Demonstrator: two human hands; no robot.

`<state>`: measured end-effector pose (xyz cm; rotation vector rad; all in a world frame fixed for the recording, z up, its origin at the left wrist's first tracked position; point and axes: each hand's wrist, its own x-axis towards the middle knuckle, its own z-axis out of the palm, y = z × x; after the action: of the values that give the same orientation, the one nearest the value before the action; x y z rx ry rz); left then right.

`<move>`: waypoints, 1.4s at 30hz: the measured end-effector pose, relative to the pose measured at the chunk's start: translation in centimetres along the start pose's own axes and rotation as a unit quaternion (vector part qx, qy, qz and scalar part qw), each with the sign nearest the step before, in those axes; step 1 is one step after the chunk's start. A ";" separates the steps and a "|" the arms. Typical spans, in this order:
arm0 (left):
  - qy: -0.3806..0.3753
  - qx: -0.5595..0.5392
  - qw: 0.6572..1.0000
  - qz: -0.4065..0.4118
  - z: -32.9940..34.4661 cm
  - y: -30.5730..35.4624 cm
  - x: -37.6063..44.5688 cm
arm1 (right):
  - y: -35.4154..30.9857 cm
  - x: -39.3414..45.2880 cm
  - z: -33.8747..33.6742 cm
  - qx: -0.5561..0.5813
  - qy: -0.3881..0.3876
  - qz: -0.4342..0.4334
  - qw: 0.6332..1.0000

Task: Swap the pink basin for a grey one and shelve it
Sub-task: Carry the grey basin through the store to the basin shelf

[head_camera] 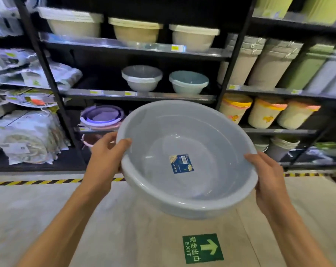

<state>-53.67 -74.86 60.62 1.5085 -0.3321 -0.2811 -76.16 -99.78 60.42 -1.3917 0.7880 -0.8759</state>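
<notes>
Grey basin (186, 157) gripped at opposite rims, left hand (105, 157) and right hand (267, 176) fingers closed on it, above floor; shelf (136, 96) ahead bearing stacked basins (142, 78), purple basins (102, 117) below.

Both bare forearms reach forward, elbows low, hands raised at about the same height. Left hand (105, 157) grips the grey basin (186, 157) rim, thumb hooked over the edge, fingers curled behind. Right hand (267, 176) clasps the opposite rim, thumb on top, palm facing inward.
</notes>
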 end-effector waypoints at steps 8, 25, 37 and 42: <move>-0.035 0.009 0.999 -0.005 10.1 -1.5 11.1 | 1.8 13.5 -1.8 0.014 0.045 -0.002 0.999; -0.045 0.032 0.998 -0.029 19.5 -7.3 30.5 | 5.6 35.4 2.2 -0.050 0.014 0.004 0.999; -0.094 0.075 0.992 -0.043 22.4 -15.6 44.8 | 13.6 46.1 7.2 -0.107 0.006 0.034 0.994; -0.084 0.112 0.989 -0.048 24.1 -21.6 47.0 | 18.8 50.0 7.3 -0.113 -0.002 0.045 0.993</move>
<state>-19.03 -116.03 41.69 1.7296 -0.4366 -0.4609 -44.85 -140.42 43.88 -1.5433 0.9622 -0.7307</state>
